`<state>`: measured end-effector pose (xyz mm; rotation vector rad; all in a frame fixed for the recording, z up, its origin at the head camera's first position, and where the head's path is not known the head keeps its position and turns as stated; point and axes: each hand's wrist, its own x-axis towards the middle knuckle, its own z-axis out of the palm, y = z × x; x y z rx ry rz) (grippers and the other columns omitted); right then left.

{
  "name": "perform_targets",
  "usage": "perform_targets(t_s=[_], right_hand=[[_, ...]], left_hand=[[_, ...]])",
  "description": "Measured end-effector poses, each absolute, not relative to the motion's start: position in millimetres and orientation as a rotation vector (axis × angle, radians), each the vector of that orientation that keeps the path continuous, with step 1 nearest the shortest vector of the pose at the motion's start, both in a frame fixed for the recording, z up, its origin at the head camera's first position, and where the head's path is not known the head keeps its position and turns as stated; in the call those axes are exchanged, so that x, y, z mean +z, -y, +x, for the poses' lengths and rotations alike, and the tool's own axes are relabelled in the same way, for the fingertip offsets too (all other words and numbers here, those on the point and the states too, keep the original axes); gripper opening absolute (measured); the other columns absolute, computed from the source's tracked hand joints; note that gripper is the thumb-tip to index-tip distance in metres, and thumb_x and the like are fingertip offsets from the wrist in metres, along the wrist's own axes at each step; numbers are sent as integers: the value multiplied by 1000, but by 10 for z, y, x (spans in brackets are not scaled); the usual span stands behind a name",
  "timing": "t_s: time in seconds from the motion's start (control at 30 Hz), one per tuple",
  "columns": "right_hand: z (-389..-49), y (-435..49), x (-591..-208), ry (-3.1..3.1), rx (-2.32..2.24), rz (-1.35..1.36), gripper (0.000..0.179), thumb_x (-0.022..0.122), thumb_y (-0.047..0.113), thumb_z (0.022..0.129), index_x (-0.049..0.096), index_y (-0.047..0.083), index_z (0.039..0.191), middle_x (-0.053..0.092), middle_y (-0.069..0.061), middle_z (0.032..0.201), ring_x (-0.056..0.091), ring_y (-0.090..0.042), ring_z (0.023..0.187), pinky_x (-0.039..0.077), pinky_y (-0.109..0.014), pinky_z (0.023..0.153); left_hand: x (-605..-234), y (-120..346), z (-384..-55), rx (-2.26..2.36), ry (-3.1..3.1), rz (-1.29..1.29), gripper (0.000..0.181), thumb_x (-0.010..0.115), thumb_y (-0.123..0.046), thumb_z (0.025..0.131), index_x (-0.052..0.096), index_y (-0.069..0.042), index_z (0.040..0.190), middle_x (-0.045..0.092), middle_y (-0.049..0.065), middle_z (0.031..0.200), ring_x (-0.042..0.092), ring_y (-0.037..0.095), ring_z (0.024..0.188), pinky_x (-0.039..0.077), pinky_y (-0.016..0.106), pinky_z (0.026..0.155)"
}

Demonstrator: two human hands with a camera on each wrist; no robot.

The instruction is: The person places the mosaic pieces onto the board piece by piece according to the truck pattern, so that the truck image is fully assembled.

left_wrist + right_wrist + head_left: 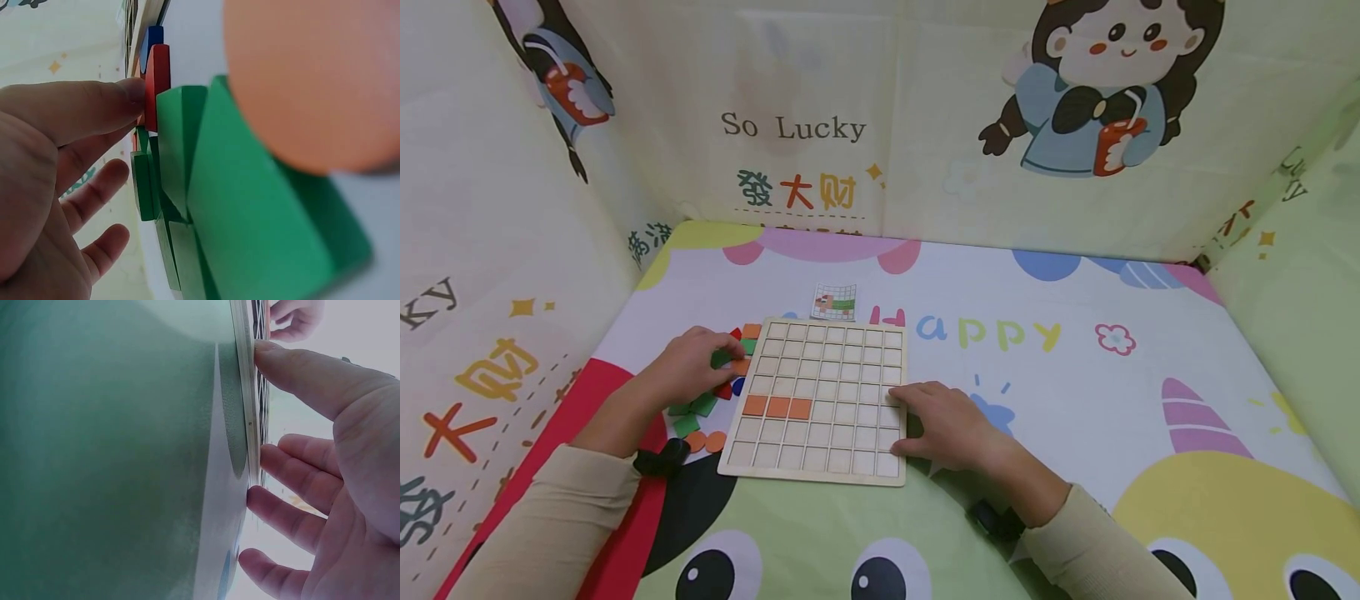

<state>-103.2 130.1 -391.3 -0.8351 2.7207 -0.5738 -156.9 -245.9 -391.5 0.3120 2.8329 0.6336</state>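
Note:
A wooden grid board (844, 433) lies flat, with a row of orange square tiles (777, 407) in its left cells. Beside its left edge, my left hand (688, 367) reaches into loose pieces, thumb and forefinger at an orange square tile (741, 367), which they seem to pinch. The left wrist view shows a red piece (161, 87) by that thumb, with green pieces (250, 219) closer to the camera; the fingertips are partly hidden. My right hand (943, 425) rests at the board's right edge, thumb and fingers extended against it (312, 481).
A small pattern card (834, 302) lies behind the board, showing coloured cells on a grid. Orange round pieces (706, 442) and green pieces (687, 425) lie left of the board. A printed cloth covers the table (1037, 392), and printed sheets (940, 192) wall it in.

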Motion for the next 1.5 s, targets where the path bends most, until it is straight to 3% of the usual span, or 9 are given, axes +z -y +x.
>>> perform_targets(t_s=[0.8, 1.2, 1.5], right_hand=[[-1021, -1302, -3932, -2720, -561, -838, 70, 81, 34, 84, 54, 6, 141, 58, -12, 138, 51, -33, 128, 44, -54, 99], [-1022, -1303, -3936, -2722, -563, -820, 69, 81, 34, 83, 54, 6, 141, 58, -11, 138, 51, -33, 129, 43, -54, 99], [-1023, -1300, -3932, -2725, -561, -841, 68, 81, 34, 83, 55, 6, 140, 58, -12, 136, 52, -33, 127, 44, -53, 98]], left_hand=[[-3826, 2414, -1519, 748, -2842, 304, 35, 78, -20, 87, 68, 0, 114, 54, 23, 119, 43, 42, 116, 59, 44, 74], [-3792, 2081, -1511, 688, -2816, 506, 24, 78, -20, 86, 71, -8, 106, 63, 6, 103, 48, 31, 106, 50, 43, 83], [-3822, 1903, -1504, 691, -2788, 620, 26, 78, -21, 88, 72, -8, 109, 66, 2, 107, 52, 27, 108, 51, 41, 85]])
